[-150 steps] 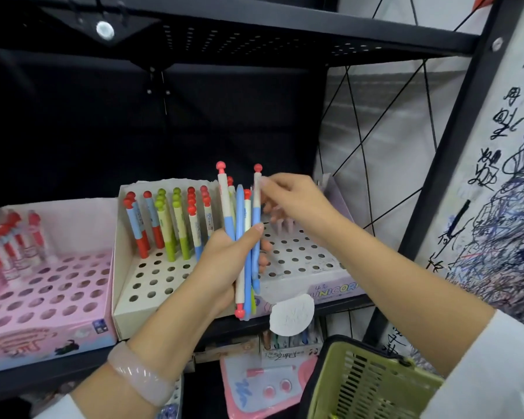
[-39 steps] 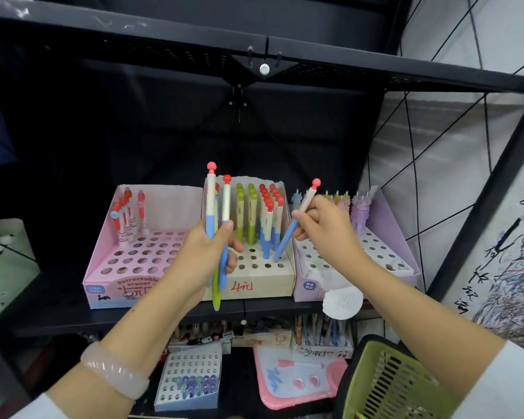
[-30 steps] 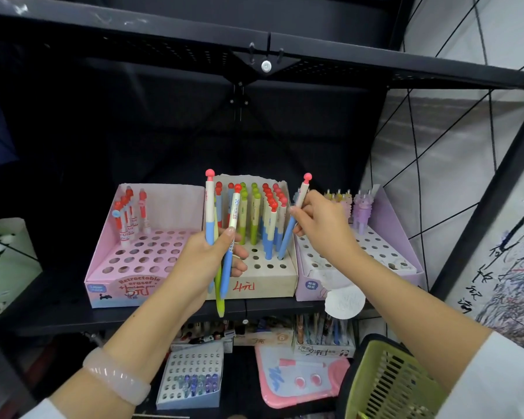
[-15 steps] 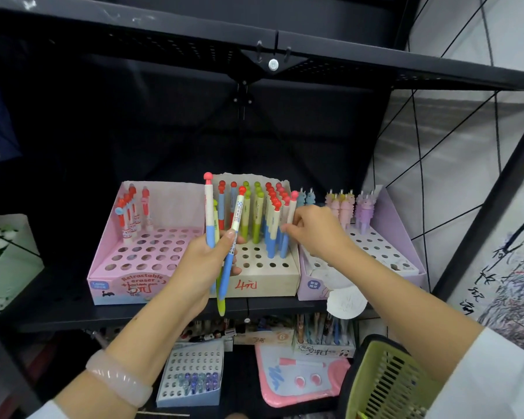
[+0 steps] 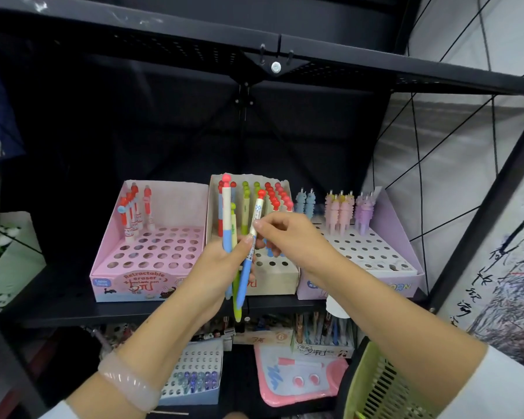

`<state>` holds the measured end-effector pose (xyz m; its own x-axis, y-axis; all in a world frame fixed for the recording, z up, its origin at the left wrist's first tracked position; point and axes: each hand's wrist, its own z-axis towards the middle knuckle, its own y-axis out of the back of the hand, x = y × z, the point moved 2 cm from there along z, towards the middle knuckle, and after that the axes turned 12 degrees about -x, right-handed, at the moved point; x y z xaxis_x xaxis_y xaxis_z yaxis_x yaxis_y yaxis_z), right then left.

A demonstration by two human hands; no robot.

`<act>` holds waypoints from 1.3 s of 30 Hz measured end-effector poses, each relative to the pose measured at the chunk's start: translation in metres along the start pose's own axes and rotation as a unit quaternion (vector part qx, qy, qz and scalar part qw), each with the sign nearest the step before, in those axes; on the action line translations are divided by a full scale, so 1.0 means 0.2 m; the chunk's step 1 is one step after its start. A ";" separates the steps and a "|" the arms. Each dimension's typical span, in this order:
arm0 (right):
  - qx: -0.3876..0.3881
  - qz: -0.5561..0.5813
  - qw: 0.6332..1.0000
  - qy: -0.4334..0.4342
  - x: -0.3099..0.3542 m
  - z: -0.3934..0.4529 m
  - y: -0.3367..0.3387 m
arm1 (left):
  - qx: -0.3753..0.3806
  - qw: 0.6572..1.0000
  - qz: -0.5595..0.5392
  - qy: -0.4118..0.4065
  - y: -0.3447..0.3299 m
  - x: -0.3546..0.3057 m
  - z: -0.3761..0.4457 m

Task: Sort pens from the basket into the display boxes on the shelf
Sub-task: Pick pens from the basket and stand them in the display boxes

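Observation:
My left hand grips a small bundle of pens upright in front of the beige middle display box: two blue-and-white ones with red tops and a green one. My right hand pinches the upper barrel of the tilted blue-and-white pen in that bundle. The beige box holds rows of blue, green and red-topped pens at its back. A pink box on the left holds a few red-capped pens. The lilac box on the right holds several pastel figure pens.
All three boxes stand on a black metal shelf under another shelf. The green plastic basket sits at the bottom right under my right forearm. Lower down are a small blue pen box and a pink board. A scribbled test paper hangs at right.
My right hand left a blue pen standing in the beige box, then came back left to the bundle and pinched the tilted blue pen. My left hand barely moved.

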<state>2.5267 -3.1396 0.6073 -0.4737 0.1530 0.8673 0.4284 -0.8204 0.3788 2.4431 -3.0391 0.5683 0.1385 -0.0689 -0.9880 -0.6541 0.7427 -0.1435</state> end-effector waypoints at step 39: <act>-0.169 0.045 0.981 0.083 0.15 -0.02 0.09 | 0.005 0.998 0.022 0.066 0.07 0.01 -0.02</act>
<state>2.5175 -3.1518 0.6396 -0.5757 0.0028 0.8177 0.2084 -0.9665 0.1501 2.4322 -3.0315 0.5648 0.0108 -0.1223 -0.9924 -0.6497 0.7536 -0.0999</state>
